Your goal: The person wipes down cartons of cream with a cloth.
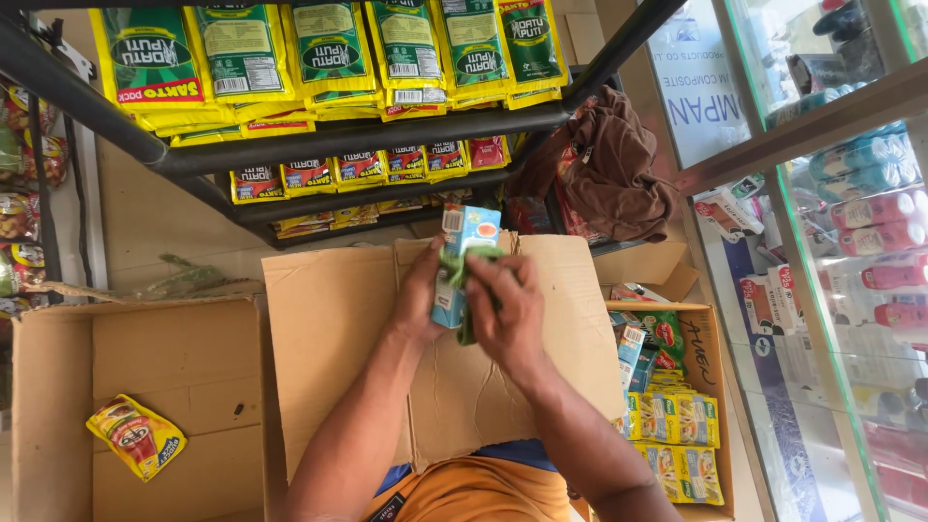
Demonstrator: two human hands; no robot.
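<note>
While the left hand (423,290) clamps the small blue carton (462,261) upright above the cardboard flap (348,329) and the right hand (507,304) presses a green cloth (471,266) against its face, the hold looks narrow, so a hard wipe could twist the carton loose. If it slips, I judge it would drop onto the flap or bounce into the open box of packets (710,358) at the right. The cloth could also snag a carton corner.

Blue carton (462,261) held between both hands; green-yellow sachets (329,53) hang on the shelf above; yellow sachet (135,435) lies in left box (58,406); small yellow cartons (681,445) fill right box (710,358)
</note>
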